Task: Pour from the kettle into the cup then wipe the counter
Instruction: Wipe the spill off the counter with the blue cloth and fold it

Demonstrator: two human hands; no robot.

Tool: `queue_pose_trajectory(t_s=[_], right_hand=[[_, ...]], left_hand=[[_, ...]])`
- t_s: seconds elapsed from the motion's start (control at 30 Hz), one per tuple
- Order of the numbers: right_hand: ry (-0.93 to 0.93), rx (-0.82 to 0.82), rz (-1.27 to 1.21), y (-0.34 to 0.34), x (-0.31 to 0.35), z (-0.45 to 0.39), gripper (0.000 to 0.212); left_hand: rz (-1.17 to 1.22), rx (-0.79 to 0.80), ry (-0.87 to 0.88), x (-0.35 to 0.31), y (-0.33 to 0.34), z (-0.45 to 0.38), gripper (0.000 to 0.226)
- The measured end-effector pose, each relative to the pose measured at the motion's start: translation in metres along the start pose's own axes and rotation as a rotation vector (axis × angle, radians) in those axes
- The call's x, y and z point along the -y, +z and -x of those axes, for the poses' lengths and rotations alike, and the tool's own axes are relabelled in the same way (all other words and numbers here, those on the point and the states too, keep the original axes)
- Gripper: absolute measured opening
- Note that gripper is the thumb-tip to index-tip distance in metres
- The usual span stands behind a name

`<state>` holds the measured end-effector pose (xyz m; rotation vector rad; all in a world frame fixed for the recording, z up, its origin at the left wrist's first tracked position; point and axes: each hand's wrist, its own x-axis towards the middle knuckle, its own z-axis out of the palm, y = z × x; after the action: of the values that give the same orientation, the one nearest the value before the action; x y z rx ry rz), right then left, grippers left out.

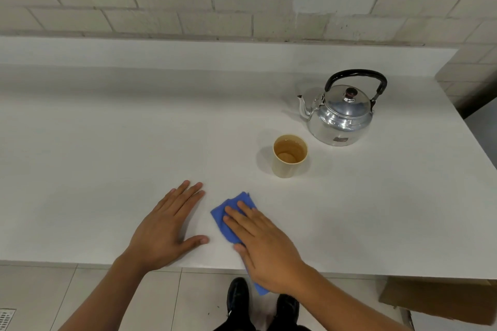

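Colours on the white counter [107, 142]

A blue cloth [231, 219] is lying beside a cream cup [285, 168] holding amber liquid; the silver kettle [339, 119] is showing a black handle, against pale grey brickwork [161, 2].

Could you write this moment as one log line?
phase: wiping | right hand: flat on blue cloth | left hand: flat on counter | cup: filled

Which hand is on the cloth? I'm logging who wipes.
The right hand, pressed flat on the blue cloth. The left hand rests bare on the counter beside it.
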<state>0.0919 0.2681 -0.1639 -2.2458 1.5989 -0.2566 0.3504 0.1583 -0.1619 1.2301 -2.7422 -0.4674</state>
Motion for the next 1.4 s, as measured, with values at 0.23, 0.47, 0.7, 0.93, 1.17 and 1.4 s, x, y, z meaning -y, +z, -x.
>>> queue_pose_trajectory(t_s=[0.23,0.47,0.7,0.93,1.17,1.4], right_hand=[[0.172,-0.039,0.008,-0.023,-0.061,0.039,0.057],[0.165,-0.087,0.059,-0.016,-0.036,-0.04,0.057],[0.002,-0.02,-0.003,-0.003,-0.006,-0.043,0.057],[0.086,-0.078,-0.039,-0.015,-0.05,0.002,0.054],[0.136,-0.11,0.124,-0.014,-0.02,-0.073,0.059],[-0.179,0.041,0.106,-0.007,-0.009,-0.052,0.06]], left_hand=[[-0.02,-0.012,0.002,-0.001,-0.002,0.0,0.096],[-0.026,-0.004,-0.002,0.0,0.0,0.0,0.097],[-0.002,-0.003,0.001,0.001,0.002,0.0,0.099],[-0.02,-0.011,0.005,0.001,0.001,0.0,0.099],[0.004,-0.005,-0.011,0.001,0.001,0.0,0.107],[0.099,-0.016,-0.034,0.001,0.001,0.001,0.119]])
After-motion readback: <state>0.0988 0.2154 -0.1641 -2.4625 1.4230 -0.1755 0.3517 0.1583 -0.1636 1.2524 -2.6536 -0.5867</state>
